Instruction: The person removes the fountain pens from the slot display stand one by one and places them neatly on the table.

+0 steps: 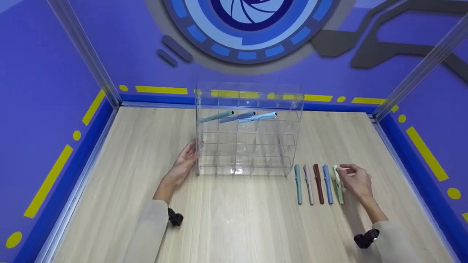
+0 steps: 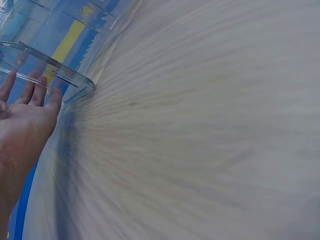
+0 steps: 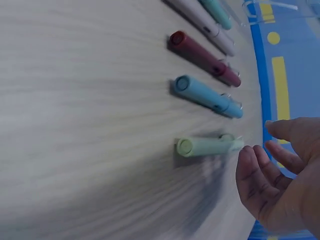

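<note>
A clear acrylic rack [image 1: 245, 138] with several compartments stands on the wooden table. My left hand [image 1: 182, 163] is at its left side, fingers extended and touching the side panel; in the left wrist view the fingertips [image 2: 37, 92] overlap the clear edge. Over at the right, my right hand [image 1: 355, 179] hovers by the top end of a light green pen [image 1: 339, 186]. In the right wrist view its fingers [image 3: 252, 175] are bent and the thumb stands apart, with nothing between them. The light green pen [image 3: 210, 146] lies on the table beside the fingertips.
Left of the light green pen lie a blue pen [image 1: 328, 184], a dark red pen [image 1: 318, 183], a pale pinkish pen [image 1: 309, 184] and a teal pen [image 1: 298, 184]. Three more pens, green [image 1: 219, 116], dark blue [image 1: 239, 117] and light blue [image 1: 259, 117], lie in an upper row of the rack.
</note>
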`<state>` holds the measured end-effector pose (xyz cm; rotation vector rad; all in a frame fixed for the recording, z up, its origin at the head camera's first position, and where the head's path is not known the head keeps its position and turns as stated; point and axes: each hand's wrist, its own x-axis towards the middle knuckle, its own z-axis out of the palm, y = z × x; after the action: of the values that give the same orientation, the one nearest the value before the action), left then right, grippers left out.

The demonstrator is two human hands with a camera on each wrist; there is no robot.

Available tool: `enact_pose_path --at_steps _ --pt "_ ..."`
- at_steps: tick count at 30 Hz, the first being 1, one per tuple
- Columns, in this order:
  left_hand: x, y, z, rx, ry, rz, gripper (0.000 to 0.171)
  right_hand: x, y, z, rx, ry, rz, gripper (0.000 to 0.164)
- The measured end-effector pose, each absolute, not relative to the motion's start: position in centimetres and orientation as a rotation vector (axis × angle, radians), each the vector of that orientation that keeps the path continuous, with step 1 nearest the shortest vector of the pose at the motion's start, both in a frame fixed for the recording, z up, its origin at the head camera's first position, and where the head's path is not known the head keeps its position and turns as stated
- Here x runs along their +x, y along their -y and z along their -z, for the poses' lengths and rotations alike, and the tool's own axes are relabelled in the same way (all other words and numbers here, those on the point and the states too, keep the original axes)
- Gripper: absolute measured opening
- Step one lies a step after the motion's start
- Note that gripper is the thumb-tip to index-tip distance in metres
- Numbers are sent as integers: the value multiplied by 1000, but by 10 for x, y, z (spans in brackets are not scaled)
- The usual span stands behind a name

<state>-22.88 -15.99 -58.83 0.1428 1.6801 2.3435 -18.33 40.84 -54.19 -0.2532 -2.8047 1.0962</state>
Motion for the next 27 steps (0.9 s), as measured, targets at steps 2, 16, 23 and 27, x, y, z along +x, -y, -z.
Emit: enact_pose_path --at_steps 2,16,23,27 --pt "-229 160 589 141 -1687 -2338 68 -184 -402 536 -218 2785 -1109 35" --pt "-229 159 590 95 -1682 -2336 69 -193 -354 494 65 2690 -1287 32" --pt "-229 158 588 106 -1693 -2330 69 -199 -330 485 148 2677 -1450 36" --pt "-228 159 588 103 -1707 -2319 70 -202 -314 477 193 2629 -1577 35"
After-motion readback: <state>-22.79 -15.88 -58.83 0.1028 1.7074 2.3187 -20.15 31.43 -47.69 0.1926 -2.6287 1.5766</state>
